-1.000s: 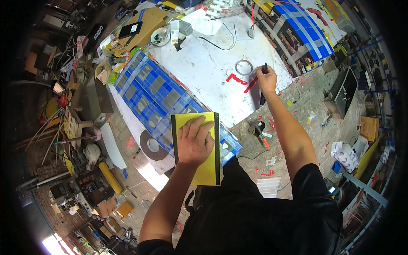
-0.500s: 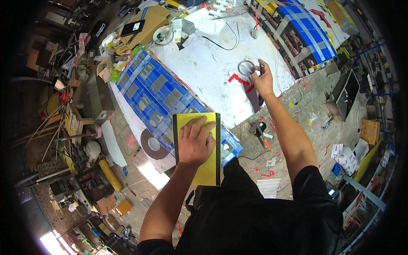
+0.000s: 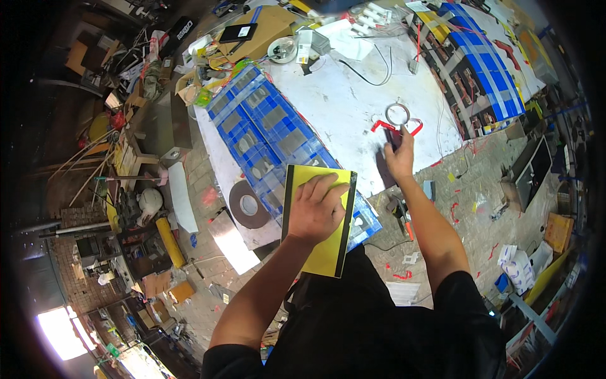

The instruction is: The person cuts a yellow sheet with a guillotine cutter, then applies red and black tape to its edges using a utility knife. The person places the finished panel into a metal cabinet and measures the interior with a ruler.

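My left hand (image 3: 317, 211) lies on a yellow sheet (image 3: 325, 258) with black side edges, fingers spread over its upper half and pressing on it. The sheet rests across the near end of a long battery pack (image 3: 278, 126) wrapped in blue and clear tape, and overhangs toward my body. My right hand (image 3: 400, 159) is over the white tabletop (image 3: 334, 95), its fingers closed around a dark slim thing (image 3: 389, 139) whose kind I cannot make out. Just beyond its fingertips is a ring-shaped roll of tape (image 3: 398, 114), beside bent red strips (image 3: 415, 127).
A wide brown tape roll (image 3: 249, 204) lies left of the pack. At the far right stands another blue-taped battery pack (image 3: 483, 63). A cardboard box (image 3: 265, 28) and a black cable (image 3: 372, 79) are at the back. A tool with an orange handle (image 3: 407, 227) lies by the near table edge.
My right hand has drawn back toward me, away from the tape roll it was touching. My left hand remains on the yellow sheet. The whole view has shifted.
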Available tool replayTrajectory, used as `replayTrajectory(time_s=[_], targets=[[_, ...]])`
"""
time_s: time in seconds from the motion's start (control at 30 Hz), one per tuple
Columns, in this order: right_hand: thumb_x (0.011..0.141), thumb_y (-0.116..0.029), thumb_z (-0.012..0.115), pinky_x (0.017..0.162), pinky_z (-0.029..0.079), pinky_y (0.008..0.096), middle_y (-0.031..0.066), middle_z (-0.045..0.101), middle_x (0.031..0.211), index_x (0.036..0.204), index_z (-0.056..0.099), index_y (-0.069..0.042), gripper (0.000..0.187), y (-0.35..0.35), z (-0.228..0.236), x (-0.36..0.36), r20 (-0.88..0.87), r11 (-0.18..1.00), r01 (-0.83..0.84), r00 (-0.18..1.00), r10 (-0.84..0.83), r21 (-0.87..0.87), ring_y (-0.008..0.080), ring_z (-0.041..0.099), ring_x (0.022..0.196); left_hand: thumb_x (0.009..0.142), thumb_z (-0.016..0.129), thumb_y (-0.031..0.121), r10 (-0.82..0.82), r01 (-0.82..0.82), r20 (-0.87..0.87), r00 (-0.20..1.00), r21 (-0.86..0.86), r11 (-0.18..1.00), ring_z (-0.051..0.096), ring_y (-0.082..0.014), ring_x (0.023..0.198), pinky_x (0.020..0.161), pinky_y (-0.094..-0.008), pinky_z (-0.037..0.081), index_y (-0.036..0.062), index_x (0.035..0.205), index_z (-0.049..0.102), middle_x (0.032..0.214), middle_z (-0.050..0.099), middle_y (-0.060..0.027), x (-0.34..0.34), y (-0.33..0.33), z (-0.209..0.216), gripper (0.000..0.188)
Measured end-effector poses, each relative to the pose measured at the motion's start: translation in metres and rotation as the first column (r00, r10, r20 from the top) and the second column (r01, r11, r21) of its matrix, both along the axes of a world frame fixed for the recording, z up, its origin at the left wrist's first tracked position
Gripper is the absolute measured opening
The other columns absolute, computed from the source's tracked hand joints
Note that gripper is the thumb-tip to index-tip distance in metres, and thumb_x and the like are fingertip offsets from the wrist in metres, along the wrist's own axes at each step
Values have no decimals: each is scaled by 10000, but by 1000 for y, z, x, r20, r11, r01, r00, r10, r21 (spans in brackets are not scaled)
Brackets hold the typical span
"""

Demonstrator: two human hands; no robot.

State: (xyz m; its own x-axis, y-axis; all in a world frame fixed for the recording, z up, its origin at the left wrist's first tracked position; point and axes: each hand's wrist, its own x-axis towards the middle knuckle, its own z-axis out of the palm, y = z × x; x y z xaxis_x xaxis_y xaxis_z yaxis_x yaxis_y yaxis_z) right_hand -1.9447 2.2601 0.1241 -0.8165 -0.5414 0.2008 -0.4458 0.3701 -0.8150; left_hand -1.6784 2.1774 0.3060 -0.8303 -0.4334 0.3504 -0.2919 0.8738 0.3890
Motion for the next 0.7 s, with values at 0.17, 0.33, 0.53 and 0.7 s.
replayTrajectory(time_s=[0.17, 0.33, 0.53, 0.7], targets=[[976, -111, 652, 851, 536, 314, 125, 639, 1248, 1430, 537, -13, 479, 56, 24, 37, 315, 994, 3, 949, 32, -111, 164, 621, 969, 795, 713, 65, 8, -7, -17, 1000, 77, 997, 607, -317, 1186, 979, -444, 481, 141, 1148, 732, 1249, 660, -88, 3, 1, 9, 361], [1052, -97, 572, 715, 492, 261, 24, 617, 947, 1281, 600, 6, 253, 148, 37, 112, 595, 977, -78, 782, 184, -199, 93, 578, 812, 843, 690, 129, 18, -18, 2, 1000, 50, 999, 570, -274, 1222, 1004, -431, 445, 152, 1195, 701, 1295, 635, -62, 0, -3, 6, 353], [1054, -103, 598, 719, 543, 267, 23, 662, 937, 1144, 661, -12, 143, 241, 57, 199, 680, 958, -286, 704, 207, 5, 98, 625, 824, 870, 669, 152, 18, -16, -17, 1000, 95, 995, 552, -256, 1257, 1039, -415, 426, 143, 1198, 707, 1304, 632, -56, 9, -4, 1, 330], [1042, -137, 643, 710, 561, 287, 68, 720, 1021, 1221, 640, 14, 234, 250, 99, 251, 785, 956, -292, 595, 170, 15, 137, 691, 866, 856, 660, 125, 35, -21, -119, 992, 118, 993, 577, -257, 1215, 1009, -416, 447, 123, 1101, 740, 1246, 656, -60, 13, -5, -5, 259]])
